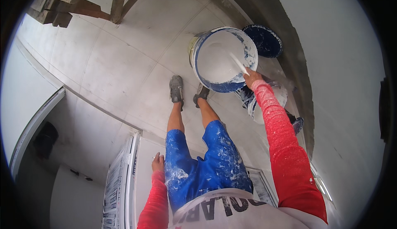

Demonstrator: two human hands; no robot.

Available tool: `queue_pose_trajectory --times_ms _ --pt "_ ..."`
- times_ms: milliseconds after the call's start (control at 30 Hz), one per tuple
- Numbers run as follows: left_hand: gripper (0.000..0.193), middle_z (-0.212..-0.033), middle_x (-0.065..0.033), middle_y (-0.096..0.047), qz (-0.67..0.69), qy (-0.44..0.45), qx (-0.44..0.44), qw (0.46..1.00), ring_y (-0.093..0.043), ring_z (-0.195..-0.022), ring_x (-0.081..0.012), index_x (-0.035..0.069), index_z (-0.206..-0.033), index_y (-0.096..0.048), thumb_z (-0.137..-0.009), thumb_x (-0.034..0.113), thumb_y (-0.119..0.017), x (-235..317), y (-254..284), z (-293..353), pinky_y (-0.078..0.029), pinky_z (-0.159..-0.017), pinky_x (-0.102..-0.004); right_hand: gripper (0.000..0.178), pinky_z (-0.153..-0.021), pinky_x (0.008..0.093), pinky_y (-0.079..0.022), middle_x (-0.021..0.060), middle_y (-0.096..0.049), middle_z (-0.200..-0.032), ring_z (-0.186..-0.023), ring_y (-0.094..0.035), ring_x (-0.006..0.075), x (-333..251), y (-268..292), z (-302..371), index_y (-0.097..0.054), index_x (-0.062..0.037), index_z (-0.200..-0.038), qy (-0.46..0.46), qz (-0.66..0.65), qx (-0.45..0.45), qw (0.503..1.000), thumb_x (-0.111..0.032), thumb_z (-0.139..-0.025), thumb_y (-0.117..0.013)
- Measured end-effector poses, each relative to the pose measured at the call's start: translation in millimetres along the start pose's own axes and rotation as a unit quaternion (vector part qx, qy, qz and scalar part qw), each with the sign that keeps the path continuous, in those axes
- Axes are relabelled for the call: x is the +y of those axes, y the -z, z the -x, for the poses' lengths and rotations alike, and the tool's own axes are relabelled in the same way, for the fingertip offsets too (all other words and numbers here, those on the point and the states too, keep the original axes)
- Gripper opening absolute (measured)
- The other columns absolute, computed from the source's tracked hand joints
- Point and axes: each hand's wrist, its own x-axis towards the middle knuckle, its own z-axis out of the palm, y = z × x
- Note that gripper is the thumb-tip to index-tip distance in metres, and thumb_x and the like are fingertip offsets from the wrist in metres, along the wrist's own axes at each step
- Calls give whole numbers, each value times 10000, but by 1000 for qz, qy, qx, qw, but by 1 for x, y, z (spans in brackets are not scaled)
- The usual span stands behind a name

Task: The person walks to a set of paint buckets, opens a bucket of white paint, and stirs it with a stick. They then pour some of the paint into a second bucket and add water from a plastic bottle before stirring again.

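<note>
A large bucket (199, 70), blue and white with smeared sides, stands on the floor ahead of me and holds white, paint-like material. Over its right rim, my right hand (252, 78) is closed around a white stick (238, 63). The stick slants down into the white material, so its lower end is hidden. My left hand (157, 163) hangs low beside my left thigh, away from the bucket. Its fingers are curled, with a small pale bit at the fingertips that is too small to name. White splatter marks my right sleeve and blue shorts.
A dark blue lid (263, 41) lies behind the bucket, by the wall. Smaller smeared containers (276, 96) stand to the right, partly behind my arm. A wooden trestle (74, 5) is at the far left. A doorway (37, 121) opens on the left; pale tiles (124, 63) cover the floor.
</note>
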Motion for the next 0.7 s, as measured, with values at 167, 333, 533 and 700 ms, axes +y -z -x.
queue_pose_trajectory --times_ms 167,333,533,700 --pt "456 -1093 -204 -703 -20 37 -10 999 -707 -820 -206 -76 -1339 -544 -971 192 -573 30 2 5 -555 -737 -308 339 -990 478 -498 212 -673 -1183 -1166 -613 398 -24 -59 0 -623 -83 -1234 13 168 -89 982 -230 -948 -517" --pt "479 -1122 -225 -688 -9 41 0 999 -716 -825 -235 -76 -1357 -524 -968 198 -572 14 14 6 -566 -722 -319 401 -984 458 -494 198 -645 -1235 -1154 -613 384 -4 -19 11 -581 -84 -1272 90 -50 17 995 -317 -946 -555" --pt "483 -1119 -239 -681 -20 8 -22 1000 -705 -891 -253 -84 -1361 -516 -955 173 -566 29 10 -7 -587 -727 -327 357 -913 448 -551 242 -686 -1137 -1116 -662 348 -31 -56 6 -656 5 -1194 68 77 -107 989 -186 -915 -543" --pt "484 -1122 -240 -681 -70 -15 -43 997 -704 -883 -262 -87 -1365 -509 -963 179 -556 44 2 -21 -588 -724 -331 492 -945 377 -519 192 -678 -1179 -1108 -657 281 23 -48 6 -594 -118 -1331 81 -236 7 968 -326 -885 -596"
